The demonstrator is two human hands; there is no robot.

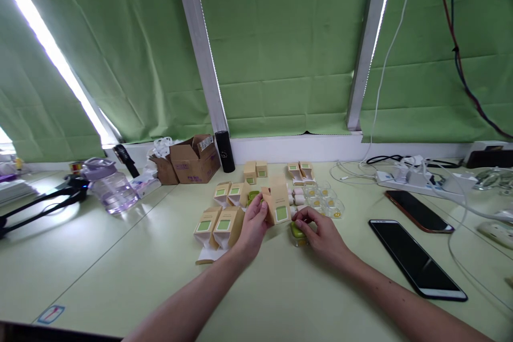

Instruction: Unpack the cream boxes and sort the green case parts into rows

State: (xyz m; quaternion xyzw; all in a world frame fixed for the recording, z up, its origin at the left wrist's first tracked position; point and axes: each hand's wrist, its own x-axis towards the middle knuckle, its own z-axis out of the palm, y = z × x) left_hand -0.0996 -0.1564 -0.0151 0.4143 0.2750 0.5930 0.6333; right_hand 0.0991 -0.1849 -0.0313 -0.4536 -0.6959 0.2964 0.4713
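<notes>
My left hand is closed around a small kraft box with a green square on its front, tilted above the table. Beside it, my right hand pinches a small clear container with a green lid from above, low over the tabletop; I cannot tell if it touches the table. Open-ended kraft boxes stand in pairs to the left. Behind my hands are pale pink pieces and clear containers with yellow inside. A green item is partly hidden behind my left hand.
More kraft boxes stand farther back, and another pair is right of them. A cardboard carton, a black cylinder and a water bottle are at left. Two phones and a power strip with cables lie right.
</notes>
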